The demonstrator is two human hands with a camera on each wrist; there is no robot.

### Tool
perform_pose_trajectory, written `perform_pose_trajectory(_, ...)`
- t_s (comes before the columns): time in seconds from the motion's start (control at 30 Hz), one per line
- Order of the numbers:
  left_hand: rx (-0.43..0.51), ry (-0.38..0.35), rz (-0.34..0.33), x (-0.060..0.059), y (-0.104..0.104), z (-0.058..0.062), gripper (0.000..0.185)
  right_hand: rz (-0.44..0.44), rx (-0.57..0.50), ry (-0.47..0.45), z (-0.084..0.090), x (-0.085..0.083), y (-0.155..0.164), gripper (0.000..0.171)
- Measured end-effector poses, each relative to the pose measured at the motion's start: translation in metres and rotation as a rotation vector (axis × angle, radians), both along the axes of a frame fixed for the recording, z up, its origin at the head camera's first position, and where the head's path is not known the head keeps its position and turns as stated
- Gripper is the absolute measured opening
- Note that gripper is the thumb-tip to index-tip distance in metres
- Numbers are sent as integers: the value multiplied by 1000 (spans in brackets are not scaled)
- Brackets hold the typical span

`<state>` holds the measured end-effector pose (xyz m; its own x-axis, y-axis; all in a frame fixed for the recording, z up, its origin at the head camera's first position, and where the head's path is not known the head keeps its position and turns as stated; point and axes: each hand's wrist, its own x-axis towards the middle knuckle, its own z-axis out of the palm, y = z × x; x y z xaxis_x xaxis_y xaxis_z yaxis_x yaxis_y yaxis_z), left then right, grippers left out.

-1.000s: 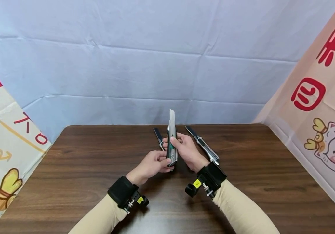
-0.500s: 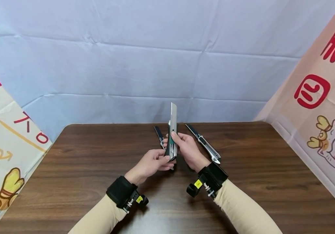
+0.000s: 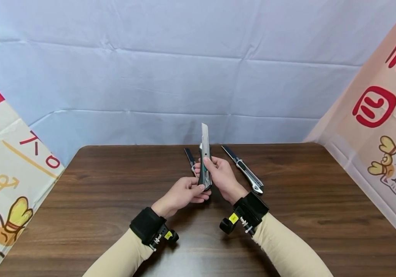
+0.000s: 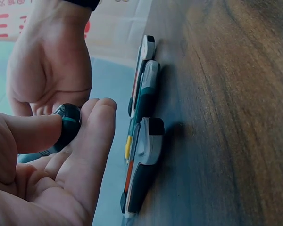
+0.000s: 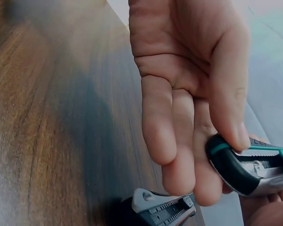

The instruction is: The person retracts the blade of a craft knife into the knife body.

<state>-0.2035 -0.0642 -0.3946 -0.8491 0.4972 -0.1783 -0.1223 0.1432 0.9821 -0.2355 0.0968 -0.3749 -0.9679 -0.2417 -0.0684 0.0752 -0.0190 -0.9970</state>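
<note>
Head view: left hand (image 3: 183, 193) and right hand (image 3: 223, 177) are both pinching the upright utility knife (image 3: 204, 159) between them.

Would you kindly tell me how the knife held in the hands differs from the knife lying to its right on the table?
The held knife stands upright off the table; the silver knife lies flat, angled. The held knife has green trim and a pale blade; the silver knife's blade is dark. Both are utility knives with blades extended.
</note>
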Motion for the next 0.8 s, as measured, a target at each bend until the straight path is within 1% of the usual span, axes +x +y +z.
perform_pose_trajectory(0.27, -15, 0, 5, 0, 1, 0, 34, 14, 23, 24, -2, 2, 0, 37)
perform_pose_trajectory(0.8, -14, -12, 16, 0, 2, -2, 33, 34, 19, 17, -2, 1, 1, 34)
